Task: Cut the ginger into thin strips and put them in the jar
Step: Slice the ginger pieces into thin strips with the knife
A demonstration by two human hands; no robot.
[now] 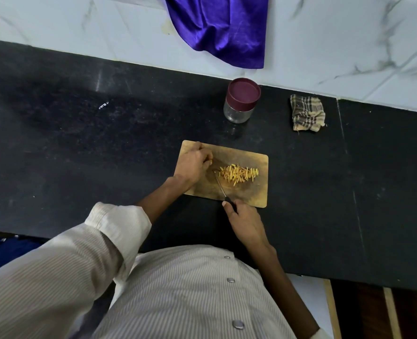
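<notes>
Ginger strips (239, 174) heaped on board (256, 192) — right fingers (229, 208) clamped on knife (220, 187); left fingers (206, 160) curled, grip unclear.

A cutting board (251, 192) lies on a counter (80, 155), ginger strips (238, 173) piled at its middle. Behind it stands a lidded jar (241, 101), with a folded cloth (307, 113) to the jar's right.

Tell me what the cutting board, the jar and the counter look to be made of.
Cutting board: probably wood, matte, going by its warm brown, stained face.
Jar: clear body, glass or clear plastic, since the counter shows through; the maroon lid looks like smooth plastic.
Counter: dark speckled stone, likely polished granite, with a faint sheen.
</notes>
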